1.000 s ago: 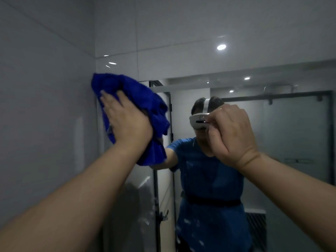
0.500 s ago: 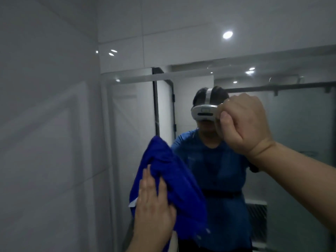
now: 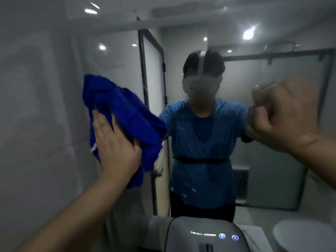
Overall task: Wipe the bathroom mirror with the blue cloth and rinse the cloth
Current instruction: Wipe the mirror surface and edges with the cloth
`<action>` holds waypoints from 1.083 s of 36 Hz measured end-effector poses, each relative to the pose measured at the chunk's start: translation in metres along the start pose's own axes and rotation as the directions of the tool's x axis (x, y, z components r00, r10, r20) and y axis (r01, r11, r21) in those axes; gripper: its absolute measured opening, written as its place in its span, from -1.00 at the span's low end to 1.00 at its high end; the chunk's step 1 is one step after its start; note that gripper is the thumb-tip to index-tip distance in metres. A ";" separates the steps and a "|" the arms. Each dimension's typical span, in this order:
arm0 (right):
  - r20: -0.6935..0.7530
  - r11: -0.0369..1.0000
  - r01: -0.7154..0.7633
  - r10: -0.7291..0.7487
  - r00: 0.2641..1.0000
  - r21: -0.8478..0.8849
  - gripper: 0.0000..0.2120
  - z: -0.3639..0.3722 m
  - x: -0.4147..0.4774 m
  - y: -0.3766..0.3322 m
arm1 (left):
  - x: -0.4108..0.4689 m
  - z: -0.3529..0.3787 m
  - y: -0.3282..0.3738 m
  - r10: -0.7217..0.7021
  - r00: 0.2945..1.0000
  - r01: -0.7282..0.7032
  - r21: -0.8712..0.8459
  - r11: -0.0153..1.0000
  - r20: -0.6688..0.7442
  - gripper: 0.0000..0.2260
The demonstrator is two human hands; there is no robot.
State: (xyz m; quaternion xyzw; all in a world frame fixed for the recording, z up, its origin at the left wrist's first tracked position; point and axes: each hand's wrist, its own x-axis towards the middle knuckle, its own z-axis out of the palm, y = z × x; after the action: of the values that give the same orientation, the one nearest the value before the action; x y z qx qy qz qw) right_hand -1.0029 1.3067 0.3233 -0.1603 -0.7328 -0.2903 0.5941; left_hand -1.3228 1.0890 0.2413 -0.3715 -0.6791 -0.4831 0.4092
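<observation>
The bunched blue cloth lies flat against the bathroom mirror near its left edge. My left hand presses it to the glass with straight fingers, palm over the cloth's lower half. My right hand is a curled fist held up at the right, close to the mirror, with nothing seen in it. The mirror shows a person in a blue shirt with a headset, and a glass shower screen behind.
A grey tiled wall borders the mirror on the left. Below, a grey device with two blue lights stands at the bottom centre. A white round basin edge shows at the bottom right.
The cloth and my left hand went from the mirror's top left down low, then back up to mid-height. The view tilted downward, so the grey device and basin now show. My right fist stays raised.
</observation>
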 end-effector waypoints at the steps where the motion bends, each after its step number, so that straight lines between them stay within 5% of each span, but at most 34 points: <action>1: -0.007 1.000 0.013 -0.013 1.000 -0.002 -0.88 0.001 0.000 0.000 | -0.022 0.006 0.000 -0.048 0.998 0.049 -0.027 0.998 0.036 -0.14; 3: -0.028 0.999 0.053 -0.053 0.998 -0.010 -0.90 0.001 0.000 -0.002 | -0.066 0.021 0.002 -0.255 0.961 0.265 -0.103 0.959 0.105 -0.10; 5: -0.048 0.998 0.065 -0.065 0.997 -0.021 -0.92 0.001 -0.001 -0.003 | -0.109 0.040 0.008 -0.307 0.929 0.329 -0.079 0.941 0.207 -0.07; 8: -0.060 0.998 0.063 -0.063 0.996 -0.010 -0.95 0.001 -0.003 -0.005 | -0.165 0.060 0.032 -0.226 0.907 0.235 0.021 0.972 0.354 -0.05; 11: -0.045 0.999 0.051 -0.051 0.998 0.003 -0.94 0.000 -0.003 -0.005 | -0.184 0.068 0.075 0.077 0.920 -0.117 0.082 0.990 0.383 -0.24; 16: -0.011 0.999 0.022 -0.022 1.000 0.031 -0.89 -0.002 -0.005 -0.004 | -0.104 0.062 0.143 0.392 0.855 -0.382 -0.099 0.919 0.340 -0.25; 21: -0.097 0.999 0.023 -0.019 0.995 0.048 -0.87 0.002 -0.003 0.001 | 0.009 0.052 0.207 0.307 0.936 -0.313 0.012 0.950 0.172 -0.26; 25: -0.144 0.992 0.051 -0.034 0.989 0.119 -0.88 0.004 -0.003 0.005 | 0.001 0.058 0.222 0.246 0.955 -0.266 0.105 0.958 0.166 -0.23; 27: -0.140 0.978 0.088 -0.062 0.988 0.190 -0.98 0.003 -0.005 0.009 | -0.038 0.064 0.214 0.359 0.904 -0.387 0.092 0.917 0.231 -0.24; 32: -0.071 0.967 0.057 -0.040 0.997 0.250 -0.84 -0.001 -0.009 0.014 | -0.156 0.080 0.156 0.567 0.727 -0.593 -0.062 0.803 0.388 -0.40; 39: -0.017 0.979 0.044 -0.042 0.999 0.200 -0.85 -0.001 -0.010 0.019 | -0.203 0.053 0.021 0.478 0.594 -0.642 0.023 0.766 0.647 -0.41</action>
State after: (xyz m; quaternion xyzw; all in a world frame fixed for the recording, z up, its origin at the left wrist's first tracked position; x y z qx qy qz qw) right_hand -0.9882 1.3219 0.3178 -0.0819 -0.7577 -0.2287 0.6057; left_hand -1.2351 1.1234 0.0526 -0.6458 -0.6751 -0.0910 0.3449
